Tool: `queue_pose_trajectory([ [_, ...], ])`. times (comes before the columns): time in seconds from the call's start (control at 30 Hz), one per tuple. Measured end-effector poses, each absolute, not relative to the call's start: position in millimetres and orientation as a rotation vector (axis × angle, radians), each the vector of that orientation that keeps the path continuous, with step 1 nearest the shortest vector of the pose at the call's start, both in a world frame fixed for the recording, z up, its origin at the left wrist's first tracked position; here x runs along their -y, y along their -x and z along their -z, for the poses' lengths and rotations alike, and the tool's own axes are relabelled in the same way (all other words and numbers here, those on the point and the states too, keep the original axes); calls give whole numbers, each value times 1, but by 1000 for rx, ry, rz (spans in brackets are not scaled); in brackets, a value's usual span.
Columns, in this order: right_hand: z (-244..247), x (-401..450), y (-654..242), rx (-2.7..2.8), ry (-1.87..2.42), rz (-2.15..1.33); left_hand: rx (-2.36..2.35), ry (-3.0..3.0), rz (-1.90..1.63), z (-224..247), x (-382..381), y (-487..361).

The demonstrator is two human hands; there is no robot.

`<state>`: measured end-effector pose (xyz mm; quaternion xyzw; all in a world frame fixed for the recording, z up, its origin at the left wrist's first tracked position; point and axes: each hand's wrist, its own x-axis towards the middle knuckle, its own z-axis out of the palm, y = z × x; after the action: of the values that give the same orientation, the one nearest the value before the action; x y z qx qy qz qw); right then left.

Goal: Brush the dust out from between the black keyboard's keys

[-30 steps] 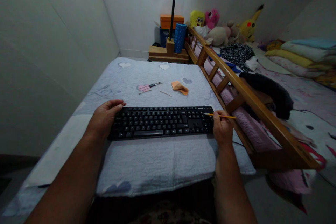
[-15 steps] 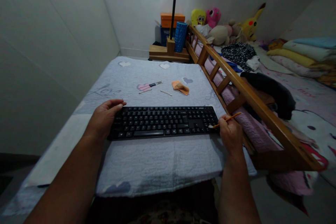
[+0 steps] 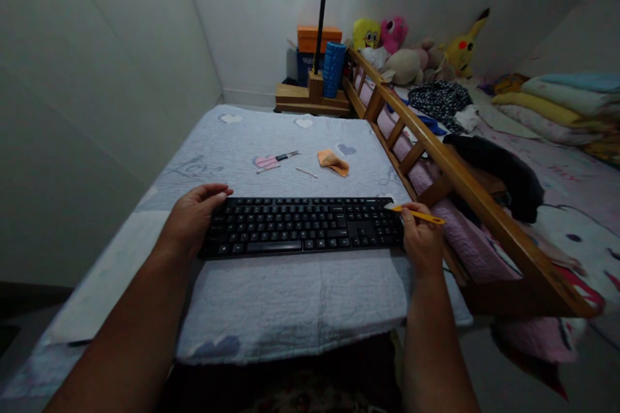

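A black keyboard (image 3: 300, 226) lies flat on the quilted cloth (image 3: 310, 290) in front of me. My left hand (image 3: 194, 216) grips its left end, thumb and fingers around the edge. In my right hand (image 3: 421, 232) is a small brush (image 3: 420, 214) with a yellow-orange handle, pinched between thumb and fingers. Its pale bristles touch or hover just over the upper right corner of the keyboard, above the number keys. Behind the keyboard lie an orange cloth (image 3: 333, 162), a pair of cotton swabs (image 3: 307, 172) and a thin tool with a black grip (image 3: 281, 157).
A wooden bed rail (image 3: 436, 155) runs close along the right side, near my right hand. Beyond it are plush toys (image 3: 404, 64), clothes and folded bedding (image 3: 566, 97). At the back stand a blue roller (image 3: 333, 70), an orange box (image 3: 318, 38) and a black pole (image 3: 321, 10).
My right hand has moved the brush up from the lower right keys to the keyboard's top right corner, and the handle's tilt has changed. My left hand has stayed in place.
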<state>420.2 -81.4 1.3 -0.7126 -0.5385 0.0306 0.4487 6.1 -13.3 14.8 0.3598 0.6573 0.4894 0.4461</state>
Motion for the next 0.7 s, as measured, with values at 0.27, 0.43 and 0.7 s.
queue_pose_trajectory([
  [0.27, 0, 84, -426, 1344, 1864, -77, -1641, -904, -1183, -15, 13, -5],
  [0.43, -6, 93, -430, 1323, 1920, -101, -1659, -899, -1187, -16, 14, -6],
  [0.7, -16, 107, -436, 1353, 1994, -155, -1645, -919, -1186, -15, 14, -6],
])
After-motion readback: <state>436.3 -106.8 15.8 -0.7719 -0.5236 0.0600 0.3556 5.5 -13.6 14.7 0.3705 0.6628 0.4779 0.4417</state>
